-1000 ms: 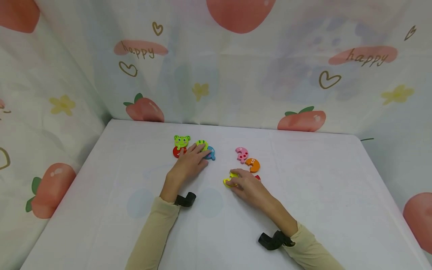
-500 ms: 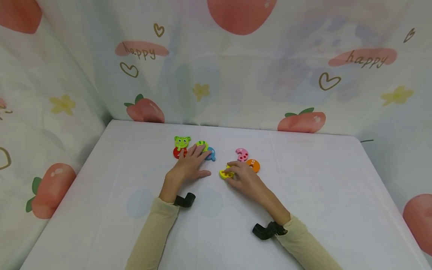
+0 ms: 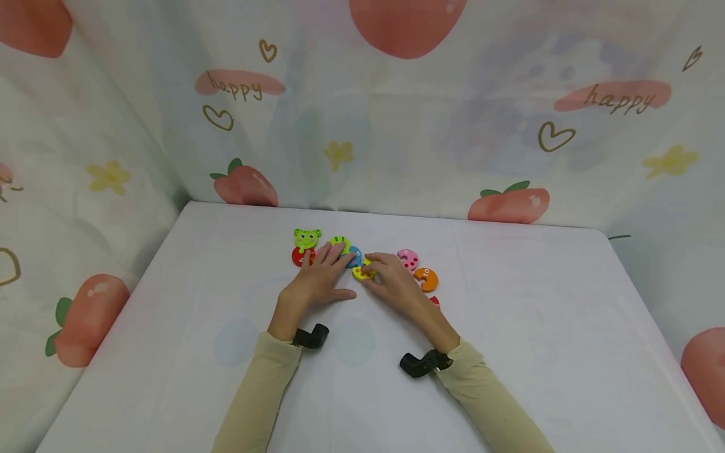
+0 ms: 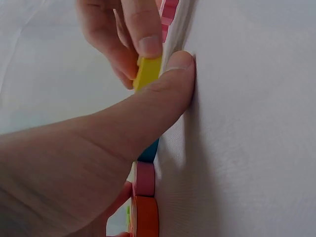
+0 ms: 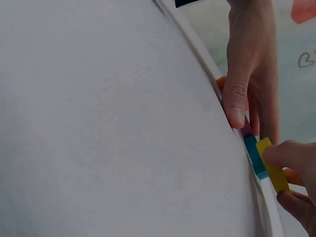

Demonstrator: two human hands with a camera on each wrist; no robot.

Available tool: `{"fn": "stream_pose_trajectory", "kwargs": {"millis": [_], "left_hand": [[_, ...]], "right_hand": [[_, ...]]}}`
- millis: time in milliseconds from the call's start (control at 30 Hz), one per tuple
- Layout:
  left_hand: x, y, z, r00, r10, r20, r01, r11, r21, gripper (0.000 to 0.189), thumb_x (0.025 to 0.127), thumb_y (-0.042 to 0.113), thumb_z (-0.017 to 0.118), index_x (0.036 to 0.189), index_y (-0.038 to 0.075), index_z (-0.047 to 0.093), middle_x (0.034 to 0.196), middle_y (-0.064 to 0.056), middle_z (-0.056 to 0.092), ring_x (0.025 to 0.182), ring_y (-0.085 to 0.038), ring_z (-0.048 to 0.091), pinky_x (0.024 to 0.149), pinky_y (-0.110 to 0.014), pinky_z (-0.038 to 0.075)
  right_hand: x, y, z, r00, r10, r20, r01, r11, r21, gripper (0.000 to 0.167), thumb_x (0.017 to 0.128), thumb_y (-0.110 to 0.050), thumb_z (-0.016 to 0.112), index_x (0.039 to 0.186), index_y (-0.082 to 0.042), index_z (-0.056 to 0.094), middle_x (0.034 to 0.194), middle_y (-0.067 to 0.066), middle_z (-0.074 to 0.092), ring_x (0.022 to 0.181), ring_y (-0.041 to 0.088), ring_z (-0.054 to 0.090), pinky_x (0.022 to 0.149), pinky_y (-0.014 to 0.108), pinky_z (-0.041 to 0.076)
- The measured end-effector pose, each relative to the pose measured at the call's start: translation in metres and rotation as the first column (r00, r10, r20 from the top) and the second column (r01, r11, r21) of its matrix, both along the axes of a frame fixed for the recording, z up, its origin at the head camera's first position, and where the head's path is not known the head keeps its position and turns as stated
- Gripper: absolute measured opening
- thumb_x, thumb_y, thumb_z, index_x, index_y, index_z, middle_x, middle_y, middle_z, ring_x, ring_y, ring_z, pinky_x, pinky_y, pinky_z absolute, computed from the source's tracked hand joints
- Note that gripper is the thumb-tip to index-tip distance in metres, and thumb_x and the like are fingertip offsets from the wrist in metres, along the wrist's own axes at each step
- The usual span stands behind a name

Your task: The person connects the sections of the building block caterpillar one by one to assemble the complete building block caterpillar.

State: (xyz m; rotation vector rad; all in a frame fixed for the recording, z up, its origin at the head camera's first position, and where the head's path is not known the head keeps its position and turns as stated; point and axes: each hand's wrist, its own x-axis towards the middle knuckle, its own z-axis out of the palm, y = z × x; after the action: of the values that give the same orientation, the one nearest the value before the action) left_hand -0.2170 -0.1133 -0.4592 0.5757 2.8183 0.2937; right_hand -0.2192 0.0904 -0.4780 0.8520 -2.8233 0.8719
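My left hand (image 3: 314,283) rests with straight, spread fingers over a row of caterpillar-like puzzle pieces. Around those fingers show a green animal-face piece (image 3: 307,238), a red piece (image 3: 298,257), a striped green piece (image 3: 339,240) and a blue piece (image 3: 355,257). Beside the blue one, my right hand (image 3: 399,286) pinches a yellow spotted puzzle piece (image 3: 360,274) between thumb and fingers. The right wrist view has that yellow piece (image 5: 273,165) close against the blue piece (image 5: 255,155); whether they interlock cannot be told. The left thumb lies on the tablecloth, partly covering the row in the left wrist view.
Right of the row lie a pink spotted piece (image 3: 408,258) and an orange piece (image 3: 426,279). A bit of a red piece (image 3: 435,301) shows past the right hand. The white-covered table (image 3: 538,327) ends at a printed curtain (image 3: 385,145) behind.
My right hand has moved left and away from me with the yellow piece, up to the blue one. The left thumb has spread outward; its other fingers stay on the row.
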Motion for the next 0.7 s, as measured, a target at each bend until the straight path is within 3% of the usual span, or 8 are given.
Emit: {"fn": "stream_pose_trajectory", "kwargs": {"millis": [300, 600, 700], "left_hand": [[-0.001, 0.000, -0.001, 1.000, 0.010, 0.010, -0.010, 1.000, 0.010, 0.086, 0.085, 0.057, 0.064, 0.155, 0.025, 0.024, 0.165, -0.004, 0.011, 0.153, -0.032, 0.003, 0.118, -0.066, 0.005], [-0.002, 0.000, -0.003, 1.000, 0.015, 0.021, -0.015, 1.000, 0.011, 0.086, 0.085, 0.058, 0.063, 0.155, 0.026, 0.023, 0.165, -0.003, 0.010, 0.153, -0.032, 0.001, 0.119, -0.066, 0.004], [-0.002, 0.001, -0.004, 1.000, 0.028, 0.004, -0.028, 0.999, 0.014, 0.082, 0.087, 0.057, 0.061, 0.154, 0.026, 0.025, 0.165, -0.002, 0.012, 0.153, -0.031, 0.004, 0.118, -0.066, 0.006]], "right_hand": [[-0.003, -0.005, 0.002, 1.000, 0.015, -0.014, -0.015, 0.998, -0.053, 0.021, 0.089, -0.018, 0.071, 0.107, -0.008, 0.072, 0.133, 0.012, 0.061, 0.128, 0.031, 0.053, 0.110, 0.046, 0.043], [-0.005, -0.004, 0.002, 0.997, 0.028, 0.078, -0.030, 0.999, 0.031, 0.026, 0.091, -0.021, 0.068, 0.114, -0.009, 0.072, 0.139, 0.012, 0.057, 0.133, 0.031, 0.049, 0.112, 0.046, 0.040], [-0.008, 0.003, 0.008, 0.994, 0.048, 0.100, -0.049, 0.999, 0.007, 0.027, 0.093, -0.018, 0.065, 0.118, -0.009, 0.070, 0.143, 0.013, 0.053, 0.136, 0.032, 0.045, 0.113, 0.051, 0.038]]}}
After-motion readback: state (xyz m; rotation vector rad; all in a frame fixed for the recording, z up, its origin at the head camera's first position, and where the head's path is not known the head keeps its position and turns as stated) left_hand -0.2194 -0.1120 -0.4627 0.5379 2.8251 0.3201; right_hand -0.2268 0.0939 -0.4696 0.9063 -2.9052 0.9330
